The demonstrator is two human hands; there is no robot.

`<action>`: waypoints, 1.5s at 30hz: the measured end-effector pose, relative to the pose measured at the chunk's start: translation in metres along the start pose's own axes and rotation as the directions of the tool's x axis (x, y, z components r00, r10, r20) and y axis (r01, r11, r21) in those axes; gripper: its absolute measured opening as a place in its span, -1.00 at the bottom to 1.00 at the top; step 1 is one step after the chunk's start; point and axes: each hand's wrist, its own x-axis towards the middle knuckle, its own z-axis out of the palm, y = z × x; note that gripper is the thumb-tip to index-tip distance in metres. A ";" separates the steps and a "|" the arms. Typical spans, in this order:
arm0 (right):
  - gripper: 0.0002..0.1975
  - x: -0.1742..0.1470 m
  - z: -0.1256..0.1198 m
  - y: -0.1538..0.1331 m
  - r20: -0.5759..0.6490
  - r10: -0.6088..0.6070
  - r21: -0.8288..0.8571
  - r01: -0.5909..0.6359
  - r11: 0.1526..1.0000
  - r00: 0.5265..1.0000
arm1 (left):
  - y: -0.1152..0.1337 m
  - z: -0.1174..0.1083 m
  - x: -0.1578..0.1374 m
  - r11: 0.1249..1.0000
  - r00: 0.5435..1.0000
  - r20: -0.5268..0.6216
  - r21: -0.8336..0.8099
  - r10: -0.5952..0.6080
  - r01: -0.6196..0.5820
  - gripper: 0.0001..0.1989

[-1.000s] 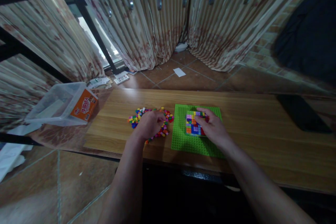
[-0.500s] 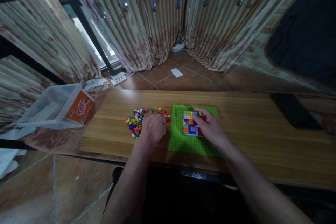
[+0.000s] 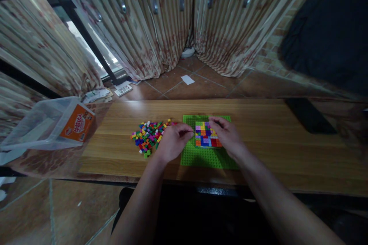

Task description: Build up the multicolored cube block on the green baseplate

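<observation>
A green studded baseplate [image 3: 191, 158] lies on the wooden table, bearing a square block of multicoloured toy bricks [image 3: 204, 141]. My right hand [image 3: 230, 138] is closed at the block's far right part, thumb and forefinger at its top; the palm hides the right side. Just left of the block, above the baseplate's left edge, my left hand [image 3: 174, 142] has thumb and forefinger pinched together. Whatever is between those fingertips is too small to make out. A pile of loose toy bricks [image 3: 148, 134] spreads left of that hand, which covers its right part.
A clear plastic bin [image 3: 43, 116] with an orange label stands beyond the table's left end. Toward the right end lies a flat black object [image 3: 312, 116]. Striped curtains [image 3: 161, 26] hang behind, and a white paper [image 3: 188, 79] is on the tiled floor.
My left hand has come out of the loose bricks and moved right to the block. The right hand's thumb has drawn back, baring more of the block's top. The view has shifted slightly.
</observation>
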 end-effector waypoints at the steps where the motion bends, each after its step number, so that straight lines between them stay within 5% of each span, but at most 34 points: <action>1: -0.61 0.000 0.000 0.000 0.001 -0.005 -0.005 0.005 1.000 1.000 | 0.000 0.003 0.000 1.000 1.000 0.006 -0.026 -0.009 0.009 -0.90; 14: -0.58 0.002 -0.003 0.005 0.083 -0.037 -0.081 0.044 0.996 0.996 | -0.007 0.022 0.004 0.994 0.997 -0.056 -0.099 -0.054 0.048 -0.94; 25: -0.48 -0.014 0.006 -0.006 0.089 -0.202 -0.393 0.221 0.893 0.975 | -0.007 0.022 0.002 1.000 0.996 -0.087 -0.026 -0.009 0.007 -0.93; 45: -0.45 -0.010 0.006 -0.006 0.081 -0.154 -0.390 0.173 0.904 0.985 | -0.006 0.023 -0.002 0.995 0.995 -0.098 0.097 0.019 -0.010 -0.92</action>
